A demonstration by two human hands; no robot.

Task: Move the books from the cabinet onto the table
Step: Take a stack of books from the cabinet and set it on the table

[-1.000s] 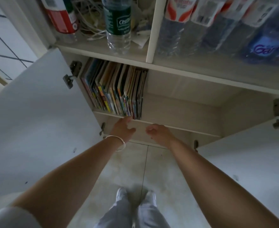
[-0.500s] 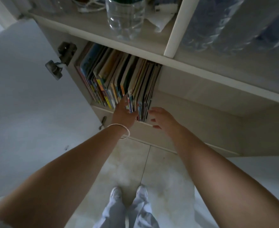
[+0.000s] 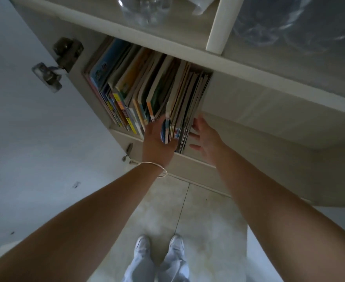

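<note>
A row of thin colourful books stands upright at the left end of the cabinet's lower shelf. My left hand, with a thin bangle on the wrist, has its fingers pushed in between the books, out of sight. Its thumb curls under the spines of the rightmost bundle. My right hand is at the right side of that same bundle, fingers spread, its thumb touching the outermost book. The bundle's spines stick out slightly past the shelf edge. No table is in view.
The left cabinet door stands wide open with its hinge near the books. A clear bottle and plastic-wrapped bottles stand on the shelf above. My feet are on the tiled floor; the right door is open.
Both hands rose from below the shelf edge to the rightmost books. The left fingers slid in between the books and the right hand came against their side. The view moved closer.
</note>
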